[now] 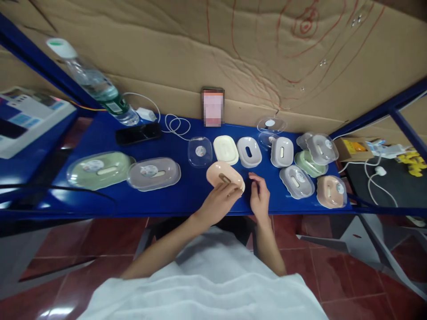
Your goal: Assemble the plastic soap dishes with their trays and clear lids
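I see the left hand (219, 201) angled inward, bent fingers nearly together at the oval peach plastic dish (215, 171), above the front of the blue table (188, 195); I can't tell whether they grip it. My right hand (259, 198) is upright just beside it, loosely half-open, holding nothing.

Looks like a makeshift workshop or bench station, exact kind hard to tell. Walled with a creased cardboard partition (150, 58) scrawled over in red marker. Built from blue metal frames (408, 131) around a narrow blue tabletop (187, 195), lined with many similar lidded plastic boxes (142, 178). Mixed in: water bottle (96, 86), phone (138, 134), white charger (146, 114). Floored in red tiles (300, 266), with a neighbouring dark table (407, 195) bearing a cardboard carton (350, 155) and yellow items (415, 162).
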### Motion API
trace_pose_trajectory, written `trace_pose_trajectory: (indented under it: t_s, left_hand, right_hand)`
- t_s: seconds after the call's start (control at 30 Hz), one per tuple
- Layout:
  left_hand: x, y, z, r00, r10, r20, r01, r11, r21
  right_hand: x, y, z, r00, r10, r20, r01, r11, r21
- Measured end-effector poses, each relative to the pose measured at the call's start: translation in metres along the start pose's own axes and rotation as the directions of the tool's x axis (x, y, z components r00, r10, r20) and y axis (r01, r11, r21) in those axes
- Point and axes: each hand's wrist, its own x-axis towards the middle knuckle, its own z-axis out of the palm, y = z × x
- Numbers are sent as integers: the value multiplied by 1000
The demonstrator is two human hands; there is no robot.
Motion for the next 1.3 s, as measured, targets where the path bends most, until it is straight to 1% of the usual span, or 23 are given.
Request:
trace_pose_trajectory:
  t_s: [0.03,0.07,0.1,0.17,0.2,0.27,0.3,0.37,0.4,0.47,0.5,0.53,0.6,0.7,0.8,0.9,0.97,1.03,1.1,1.2,1.23,1.3]
  left_hand:
    - [0,0,2,1000,0,5,0,1000,-22]
    - [-1,-1,1,1000,8,7,-8,998,-55]
    - [-3,-2,-2,1000,23,-5,-23,995,-101]
    - [-11,-9,-10,997,39,-60,-50,978,-204]
    - [-16,-14,-15,995,27,-93,-48,970,-239]
    - [-25,-25,-25,990,-48,-129,15,971,-239]
    - [-27,-32,-29,989,-91,-114,67,978,-199]
    - [-30,-43,-34,992,-127,-30,123,988,-89]
    - [-29,-47,-36,993,-118,24,119,992,-42]
    - [-27,-51,-37,991,-67,114,67,998,4]
    - [-26,-51,-37,989,-46,139,45,999,15]
    - [-25,-50,-36,987,-36,156,32,999,27]
    - [-24,-49,-34,986,-43,164,33,998,60]
    - [-26,-50,-34,988,-50,144,37,995,94]
    - [-30,-57,-36,988,-59,141,47,995,90]
    - [-38,-66,-38,982,-141,127,134,989,62]
    - [-45,-68,-39,977,-170,128,170,985,15]
    - [-55,-69,-40,974,-171,147,177,984,-31]
    - [-66,-68,-41,968,-195,156,205,977,-52]
    - [-82,-69,-46,951,-278,136,286,957,-41]
    - [-86,-70,-48,947,-291,134,298,954,-32]
    - [-92,-73,-52,949,-281,145,286,958,-20]
  right_hand:
    - [-4,-1,-2,1000,3,11,-3,1000,-15]
    - [-9,-3,-5,997,-20,72,22,999,-34]
    - [-14,-5,-9,985,-56,163,66,996,-55]
    - [-22,-8,-14,939,-112,325,145,986,-82]
    - [-24,-10,-15,924,-113,364,156,984,-90]
    - [-25,-11,-15,923,-92,373,136,986,-94]
    - [-25,-11,-14,928,-87,362,127,988,-88]
    - [-23,-9,-11,944,-99,315,127,989,-70]
    - [-23,-7,-11,954,-111,280,133,989,-62]
    - [-23,-4,-12,969,-126,211,140,989,-51]
    - [-23,-3,-14,972,-124,201,137,989,-53]
    - [-24,-3,-17,970,-116,214,132,989,-64]
    - [-26,-3,-24,954,-82,287,120,986,-115]
    - [-29,-9,-30,921,-28,388,114,973,-202]
    - [-28,-15,-23,911,-33,411,144,959,-243]
    - [-23,-21,-10,905,-62,421,194,940,-279]
    - [-17,-25,-2,898,-74,434,209,939,-272]
    - [-11,-28,4,883,-96,459,224,946,-233]
    - [-6,-31,9,856,-140,497,262,947,-185]
    - [-2,-32,15,809,-212,547,337,932,-137]
    - [-1,-32,17,797,-226,560,353,927,-128]
    - [-1,-31,20,778,-236,583,368,922,-118]
